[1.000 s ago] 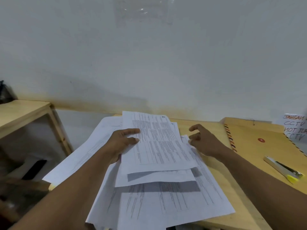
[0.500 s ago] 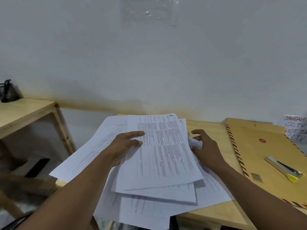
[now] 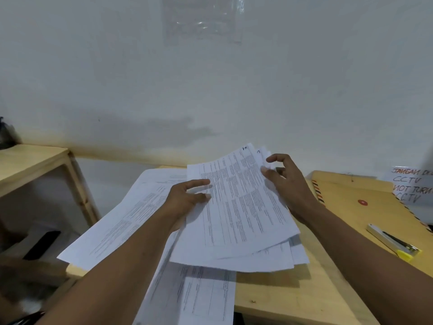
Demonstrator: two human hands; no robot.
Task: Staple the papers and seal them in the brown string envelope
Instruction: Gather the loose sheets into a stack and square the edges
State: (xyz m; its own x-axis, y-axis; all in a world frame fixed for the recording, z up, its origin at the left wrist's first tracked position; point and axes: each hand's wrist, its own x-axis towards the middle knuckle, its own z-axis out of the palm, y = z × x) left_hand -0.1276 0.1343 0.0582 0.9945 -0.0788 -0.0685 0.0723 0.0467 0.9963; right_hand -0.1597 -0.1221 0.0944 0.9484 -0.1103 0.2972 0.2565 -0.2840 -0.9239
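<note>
Head view: left hand [image 3: 187, 200] and right hand [image 3: 289, 184] pinch the papers [image 3: 239, 212] (fanned, raised) beside the envelope [image 3: 365, 207].

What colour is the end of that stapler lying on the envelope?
Yellow. The stapler has a silvery body with a yellow tip, seen in the head view.

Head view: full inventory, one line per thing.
held sheets: several, white printed, fanned, lifted over table centre
loose sheets: at least two, white printed, flat at table left and front edge
envelope: one, brown, striped border, red button, table right
stapler: one, silver and yellow, on envelope
table: one, light wood
side table: one, light wood, left
sign: one, white, handwritten, right against wall
left hand: grips held sheets' left edge
right hand: at their right edge
</note>
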